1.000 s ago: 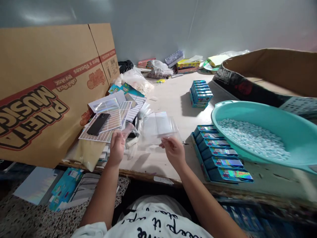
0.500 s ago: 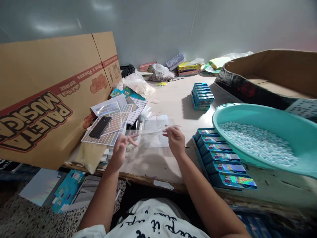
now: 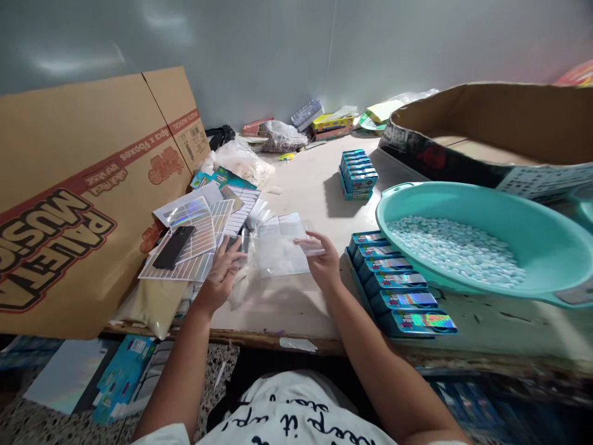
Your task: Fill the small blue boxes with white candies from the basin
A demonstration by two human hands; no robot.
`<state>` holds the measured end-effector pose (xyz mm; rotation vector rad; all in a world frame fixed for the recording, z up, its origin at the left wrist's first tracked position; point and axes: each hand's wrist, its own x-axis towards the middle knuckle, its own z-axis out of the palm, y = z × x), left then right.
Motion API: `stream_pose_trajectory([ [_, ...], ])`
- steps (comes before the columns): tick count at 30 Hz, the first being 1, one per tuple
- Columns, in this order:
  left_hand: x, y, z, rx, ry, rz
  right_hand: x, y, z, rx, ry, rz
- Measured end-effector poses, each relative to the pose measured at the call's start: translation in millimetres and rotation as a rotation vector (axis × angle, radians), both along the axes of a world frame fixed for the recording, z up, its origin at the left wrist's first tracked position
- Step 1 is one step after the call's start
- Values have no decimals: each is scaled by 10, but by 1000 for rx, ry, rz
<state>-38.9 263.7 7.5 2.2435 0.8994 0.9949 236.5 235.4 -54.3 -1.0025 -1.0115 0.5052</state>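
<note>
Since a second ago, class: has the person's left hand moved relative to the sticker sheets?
Yes. The left hand has shifted toward the sticker sheets, fingertips now at their edge, away from the clear bag.

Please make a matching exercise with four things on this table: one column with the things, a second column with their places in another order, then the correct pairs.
Things
1. black phone
2. small white pellets
3. clear plastic bag
4. brown cardboard carton with red print

Places
A. inside the turquoise plastic basin
B. leaning at the table's left side
C. on the holographic sticker sheets
D. between the left hand and right hand

Pairs: 1-C, 2-A, 3-D, 4-B
</note>
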Motion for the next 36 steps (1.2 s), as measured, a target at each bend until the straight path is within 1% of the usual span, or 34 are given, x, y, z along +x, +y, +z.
stream_pose_trajectory([
  [2,-8,-22,39,-56,-15,-72,-9,9,11,-15,46,81],
  [4,-5,-47,72,-79,-22,-129,-11,27,23,-42,86,162],
  [6,5,-73,105,-108,-56,-139,-13,44,33,-35,143,216],
  [8,18,-99,137,-161,-116,-108,-20,54,38,-5,176,238],
  [10,26,-119,162,-225,-182,-72,-28,57,33,-12,129,253],
  [12,25,-127,175,-266,-235,-45,-27,52,21,-68,16,251],
  [15,2,-116,177,-277,-295,-51,-3,36,11,-142,-206,213],
  [17,-22,-102,175,-271,-314,-69,18,23,19,-163,-301,229],
  [19,-43,-90,175,-262,-306,-74,31,13,36,-160,-322,299],
  [23,-60,-77,175,-255,-310,-85,42,-9,79,-153,-294,451],
  [26,-51,-69,171,-213,-334,-89,43,-39,94,-189,-276,534],
  [28,-45,-63,169,-201,-359,-88,35,-54,87,-202,-311,561],
  [30,-43,-54,167,-204,-390,-90,22,-57,63,-196,-368,521],
  [32,-42,-46,160,-207,-409,-97,10,-44,23,-198,-392,396],
  [34,-36,-41,142,-220,-432,-103,2,-15,-27,-213,-341,247],
  [35,-28,-41,129,-236,-451,-105,-3,3,-52,-231,-292,193],
  [36,-16,-45,112,-259,-472,-102,-9,21,-74,-259,-236,168],
])
